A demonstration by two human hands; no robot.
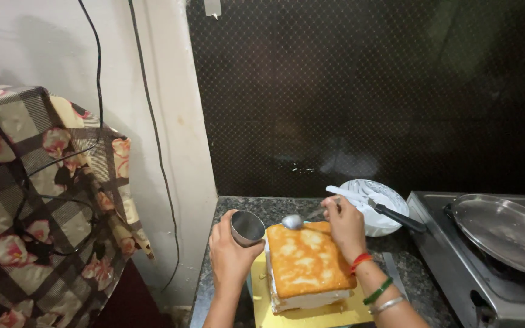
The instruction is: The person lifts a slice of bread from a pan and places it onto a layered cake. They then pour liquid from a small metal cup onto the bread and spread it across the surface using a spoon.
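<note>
A rectangular sponge cake [306,262] with a cream layer sits on a yellow board [329,314] on the dark stone counter. My left hand [231,250] holds a small steel cup [247,228] tilted just left of the cake's far corner. My right hand [345,226] grips a metal spoon [294,221], whose bowl hovers over the cake's far edge, next to the cup. Bangles and a red thread circle my right wrist.
A patterned bowl [379,206] of white cream with a black-handled spatula [390,212] across it stands behind the cake. A steel stove [457,267] with a round steel plate [508,234] is at right. At left a floral checked cloth [44,200] covers something; cables hang on the wall.
</note>
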